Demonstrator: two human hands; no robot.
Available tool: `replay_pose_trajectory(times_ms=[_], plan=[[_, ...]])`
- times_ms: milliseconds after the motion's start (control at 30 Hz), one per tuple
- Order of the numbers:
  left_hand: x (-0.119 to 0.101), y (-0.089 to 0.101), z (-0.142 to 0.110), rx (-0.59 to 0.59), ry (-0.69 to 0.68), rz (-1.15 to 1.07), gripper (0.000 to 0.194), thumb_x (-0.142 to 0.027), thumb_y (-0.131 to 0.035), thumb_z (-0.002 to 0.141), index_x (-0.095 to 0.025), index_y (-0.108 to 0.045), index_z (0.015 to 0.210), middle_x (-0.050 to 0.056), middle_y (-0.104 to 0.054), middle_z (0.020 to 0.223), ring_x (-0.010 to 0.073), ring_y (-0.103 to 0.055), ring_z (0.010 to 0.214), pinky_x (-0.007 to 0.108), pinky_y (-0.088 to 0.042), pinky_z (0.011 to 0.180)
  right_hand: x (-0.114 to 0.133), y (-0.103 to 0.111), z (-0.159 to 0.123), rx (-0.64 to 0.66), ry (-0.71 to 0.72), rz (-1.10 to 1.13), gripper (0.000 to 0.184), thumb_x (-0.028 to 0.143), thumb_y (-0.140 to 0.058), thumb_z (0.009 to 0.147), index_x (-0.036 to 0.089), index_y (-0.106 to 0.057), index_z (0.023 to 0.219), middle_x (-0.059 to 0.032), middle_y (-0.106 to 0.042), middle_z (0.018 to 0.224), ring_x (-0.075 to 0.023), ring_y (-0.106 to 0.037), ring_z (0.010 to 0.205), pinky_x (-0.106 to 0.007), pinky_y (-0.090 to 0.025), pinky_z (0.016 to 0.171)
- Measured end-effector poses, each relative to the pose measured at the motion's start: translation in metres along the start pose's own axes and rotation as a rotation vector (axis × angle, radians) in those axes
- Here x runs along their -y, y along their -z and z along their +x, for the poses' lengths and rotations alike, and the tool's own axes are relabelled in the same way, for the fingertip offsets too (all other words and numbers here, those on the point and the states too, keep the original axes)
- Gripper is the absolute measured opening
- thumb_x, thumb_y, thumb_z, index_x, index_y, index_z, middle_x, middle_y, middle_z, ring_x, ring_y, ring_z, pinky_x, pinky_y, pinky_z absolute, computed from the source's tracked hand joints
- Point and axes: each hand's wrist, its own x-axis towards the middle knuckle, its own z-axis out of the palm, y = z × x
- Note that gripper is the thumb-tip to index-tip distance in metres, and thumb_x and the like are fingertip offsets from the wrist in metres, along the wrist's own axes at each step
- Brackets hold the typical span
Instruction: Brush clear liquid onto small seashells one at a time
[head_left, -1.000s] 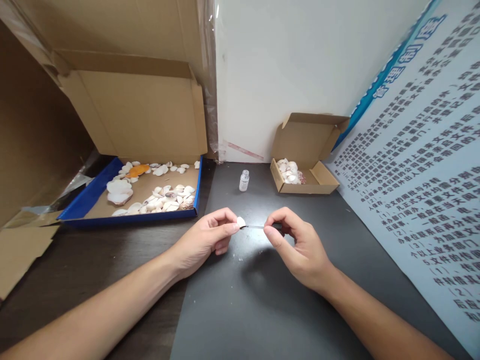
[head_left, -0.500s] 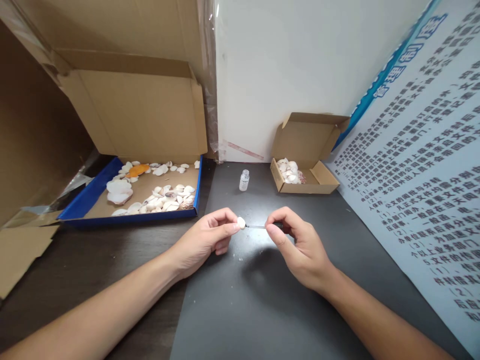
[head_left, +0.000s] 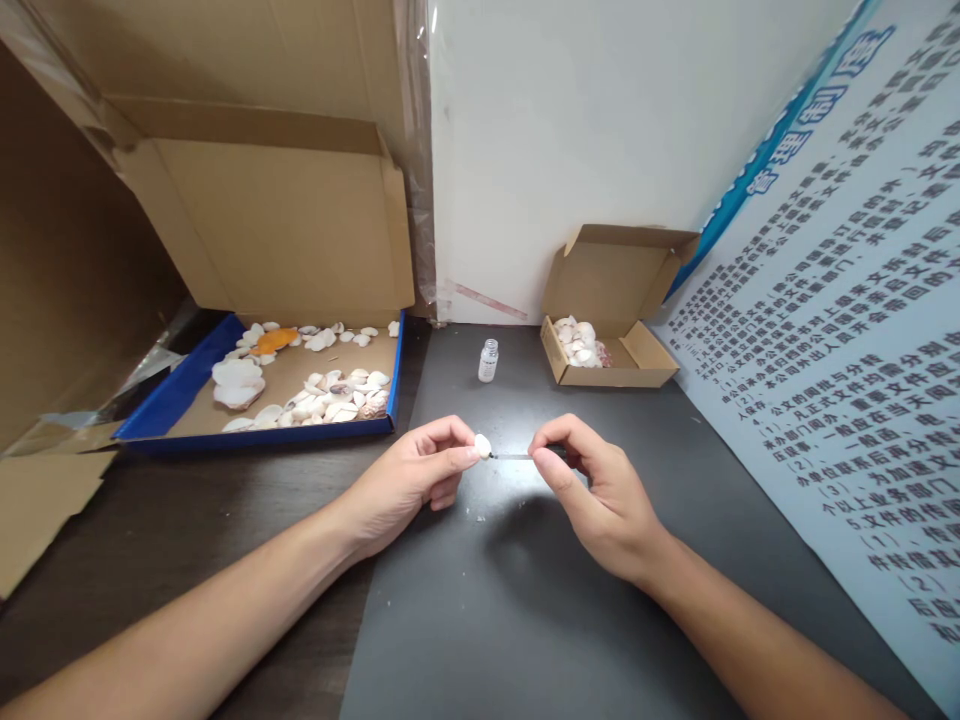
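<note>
My left hand (head_left: 427, 465) pinches a small white seashell (head_left: 482, 446) between thumb and fingertips. From the right, my right hand (head_left: 589, 490) grips a thin brush-like tool (head_left: 514, 457) by its dark handle, mostly covered by the fingers. The tool's slim shaft points left, and its dark tip is at the shell's lower right edge; whether they touch is too small to tell. Both hands are above a dark grey mat (head_left: 480, 640). A small clear glass bottle (head_left: 488, 362) with a label stands upright beyond the hands, no cap on it.
At left, a blue-sided cardboard box (head_left: 360, 430) with its lid raised holds several shells and an orange piece (head_left: 276, 341). A smaller open cardboard box (head_left: 615, 377) at back right holds white shells. A white board (head_left: 600, 120) and a printed poster (head_left: 847, 400) border the table.
Almost nothing differs. The tool and the shell stay together in nearly the same place, with only a very slight shift of the tool's shaft.
</note>
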Motion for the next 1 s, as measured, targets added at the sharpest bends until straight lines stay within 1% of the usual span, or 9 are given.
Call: replay_pose_trajectory(times_ms=[67, 133, 233, 333, 433, 633, 833, 900, 1000], plan=[[0.0005, 0.0003, -0.0001, 0.001, -0.001, 0.002, 0.029, -0.037, -0.072, 0.078, -0.017, -0.052, 0.079, -0.009, -0.036, 0.054, 0.0013, -0.031, 0.047, 0.016, -0.027, 0.048, 0.0002, -0.0003, -0.0003, -0.009, 0.004, -0.002, 0.01, 0.024, -0.051, 0.096, 0.022, -0.054, 0.087, 0.0041, -0.05, 0.068, -0.0118, -0.045, 0.057, -0.024, -0.038, 0.054], [0.0013, 0.0006, -0.0002, 0.002, -0.004, 0.008, 0.028, -0.037, -0.072, 0.078, -0.017, -0.052, 0.08, -0.009, -0.036, 0.055, 0.0013, -0.031, 0.047, 0.016, -0.027, 0.048, -0.0001, -0.0012, -0.0005, -0.021, -0.006, -0.024, 0.007, 0.022, -0.056, 0.093, 0.022, -0.054, 0.086, 0.0045, -0.05, 0.068, -0.0111, -0.043, 0.054, -0.024, -0.036, 0.052], [0.0024, 0.001, 0.0, 0.006, -0.008, -0.002, 0.028, -0.037, -0.072, 0.079, -0.017, -0.052, 0.08, -0.009, -0.036, 0.054, 0.0012, -0.031, 0.046, 0.016, -0.027, 0.048, -0.0011, -0.0026, -0.0004, -0.023, -0.031, -0.06, 0.008, 0.021, -0.061, 0.089, 0.021, -0.054, 0.084, 0.0046, -0.051, 0.068, -0.0102, -0.039, 0.051, -0.024, -0.034, 0.049], [0.0026, 0.0011, 0.0003, 0.005, -0.009, 0.01, 0.028, -0.037, -0.072, 0.079, -0.017, -0.052, 0.079, -0.009, -0.036, 0.055, 0.0012, -0.032, 0.047, 0.016, -0.027, 0.047, -0.0019, -0.0023, -0.0001, -0.013, -0.023, -0.047, 0.008, 0.023, -0.059, 0.092, 0.021, -0.055, 0.085, 0.0044, -0.051, 0.069, -0.0105, -0.041, 0.053, -0.023, -0.035, 0.05], [0.0019, 0.0008, 0.0004, 0.001, -0.015, 0.025, 0.028, -0.038, -0.072, 0.079, -0.017, -0.054, 0.08, -0.008, -0.038, 0.056, 0.0012, -0.033, 0.047, 0.016, -0.027, 0.047, -0.0019, -0.0009, 0.0, -0.003, 0.017, -0.008, 0.009, 0.024, -0.056, 0.095, 0.022, -0.054, 0.087, 0.0049, -0.051, 0.069, -0.0105, -0.043, 0.056, -0.022, -0.037, 0.052], [0.0008, 0.0002, 0.0004, -0.001, -0.009, 0.007, 0.027, -0.037, -0.071, 0.079, -0.017, -0.052, 0.08, -0.009, -0.035, 0.055, 0.0012, -0.031, 0.047, 0.015, -0.027, 0.048, -0.0025, 0.0002, -0.0003, 0.029, 0.082, 0.07, 0.012, 0.023, -0.05, 0.1, 0.022, -0.053, 0.088, 0.0046, -0.051, 0.073, -0.0108, -0.045, 0.061, -0.022, -0.037, 0.057], [0.0011, 0.001, 0.0007, 0.005, -0.006, 0.01, 0.027, -0.037, -0.071, 0.079, -0.017, -0.053, 0.08, -0.008, -0.036, 0.056, 0.0012, -0.031, 0.047, 0.016, -0.027, 0.048, -0.0038, -0.0009, 0.0015, 0.059, 0.017, -0.044, 0.013, 0.024, -0.05, 0.1, 0.021, -0.055, 0.087, 0.0039, -0.05, 0.071, -0.0117, -0.044, 0.061, -0.023, -0.036, 0.057], [0.0011, 0.001, 0.0007, 0.005, -0.008, 0.012, 0.027, -0.036, -0.071, 0.079, -0.017, -0.053, 0.079, -0.008, -0.036, 0.055, 0.0013, -0.032, 0.047, 0.015, -0.027, 0.048, -0.004, -0.0011, 0.0013, 0.052, 0.009, -0.024, 0.014, 0.025, -0.05, 0.1, 0.021, -0.054, 0.087, 0.0039, -0.05, 0.071, -0.0116, -0.044, 0.061, -0.023, -0.036, 0.057], [0.0013, 0.0012, 0.0005, 0.003, -0.012, 0.009, 0.028, -0.036, -0.071, 0.079, -0.017, -0.052, 0.079, -0.009, -0.036, 0.055, 0.0014, -0.032, 0.047, 0.015, -0.027, 0.048, -0.0043, -0.0011, 0.0002, 0.017, 0.02, 0.078, 0.014, 0.026, -0.048, 0.101, 0.022, -0.054, 0.089, 0.0045, -0.049, 0.072, -0.011, -0.043, 0.059, -0.023, -0.036, 0.057]])
